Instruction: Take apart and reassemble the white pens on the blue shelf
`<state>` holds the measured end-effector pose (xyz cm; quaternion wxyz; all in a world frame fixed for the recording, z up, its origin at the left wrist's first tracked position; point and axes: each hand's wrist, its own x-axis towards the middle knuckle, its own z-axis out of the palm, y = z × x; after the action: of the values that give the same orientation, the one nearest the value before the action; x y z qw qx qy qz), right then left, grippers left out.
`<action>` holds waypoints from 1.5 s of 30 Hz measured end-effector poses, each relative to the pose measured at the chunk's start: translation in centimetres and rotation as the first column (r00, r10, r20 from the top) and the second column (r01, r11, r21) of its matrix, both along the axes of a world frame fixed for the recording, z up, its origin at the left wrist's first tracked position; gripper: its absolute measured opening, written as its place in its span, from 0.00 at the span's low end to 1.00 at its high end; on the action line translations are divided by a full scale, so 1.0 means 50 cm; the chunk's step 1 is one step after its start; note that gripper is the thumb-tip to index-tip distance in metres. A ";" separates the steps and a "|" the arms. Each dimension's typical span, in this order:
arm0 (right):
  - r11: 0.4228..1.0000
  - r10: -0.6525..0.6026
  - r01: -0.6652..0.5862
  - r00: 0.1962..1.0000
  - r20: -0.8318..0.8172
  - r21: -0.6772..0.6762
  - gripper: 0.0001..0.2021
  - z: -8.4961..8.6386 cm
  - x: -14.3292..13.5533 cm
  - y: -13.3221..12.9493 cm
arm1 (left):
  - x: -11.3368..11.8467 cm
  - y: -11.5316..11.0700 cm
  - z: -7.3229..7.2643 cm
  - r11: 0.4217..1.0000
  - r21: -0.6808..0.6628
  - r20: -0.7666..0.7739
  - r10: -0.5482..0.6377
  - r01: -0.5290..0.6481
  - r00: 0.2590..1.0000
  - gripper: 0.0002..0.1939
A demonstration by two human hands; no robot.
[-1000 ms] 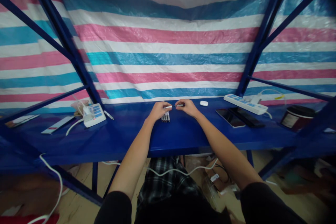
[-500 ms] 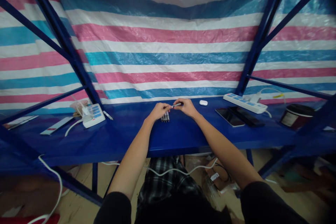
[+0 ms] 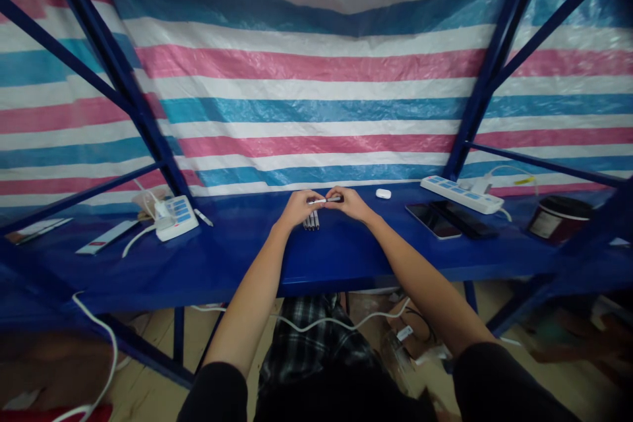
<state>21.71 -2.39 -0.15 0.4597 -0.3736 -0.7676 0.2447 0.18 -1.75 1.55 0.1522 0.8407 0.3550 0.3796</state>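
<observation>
Between my two hands a marker pen [image 3: 320,201] with a pale barrel and dark ends lies level, just above the blue table. My left hand [image 3: 298,208] pinches its left end. The fingers of my right hand [image 3: 350,204] are closed on its dark right end. Below it, side by side on the tabletop, lie several similar marker pens [image 3: 312,220], pale with dark tips pointing towards me. Part of this row is hidden behind my left hand. Whether the cap is on the held pen is too small to tell.
On the right are a white earbud case [image 3: 382,194], a power strip [image 3: 462,195], two dark phone-like slabs [image 3: 435,220] and a dark tub [image 3: 560,219]. Another power strip [image 3: 177,217] and a small white stick [image 3: 203,217] lie left. Blue posts [image 3: 482,79] frame the table [image 3: 336,257].
My hands have drawn slightly closer, and the pen between them now lies more level, with more of its pale barrel and a dark left end showing. The row of pens has not moved.
</observation>
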 end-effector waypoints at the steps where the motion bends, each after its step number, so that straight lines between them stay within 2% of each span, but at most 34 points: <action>1: 1.000 0.007 -0.007 1.000 0.012 -0.006 0.15 0.000 0.000 0.000 | 0.000 0.000 0.001 1.000 0.006 0.014 0.000 0.000 1.000 0.11; 9: 0.998 0.047 -0.045 0.997 0.068 -0.037 0.17 0.006 0.002 -0.010 | 0.002 0.002 0.004 0.992 0.119 0.038 0.039 -0.043 0.999 0.06; 15: 0.996 0.053 -0.050 0.998 0.038 -0.076 0.17 0.002 0.000 -0.006 | 0.003 0.002 0.002 0.986 0.162 0.012 0.043 -0.044 0.999 0.05; 35: 0.992 0.064 -0.052 0.993 0.100 -0.118 0.21 0.008 0.005 -0.011 | 0.004 0.000 0.000 0.985 0.162 0.003 0.051 -0.051 0.999 0.04; 43: 0.990 0.076 -0.063 0.992 0.100 -0.126 0.16 0.016 0.004 -0.016 | 0.003 0.006 -0.004 0.991 0.123 0.026 0.044 -0.046 0.999 0.03; 45: 0.992 0.072 -0.065 0.995 0.065 -0.107 0.17 0.016 0.002 -0.017 | 0.003 0.006 -0.003 0.990 0.123 0.067 0.066 -0.074 0.996 0.07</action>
<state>21.80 -3.22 0.62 0.4043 -0.3789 -0.7813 0.2872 0.33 -1.44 1.42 0.0969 0.8233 0.3549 0.4322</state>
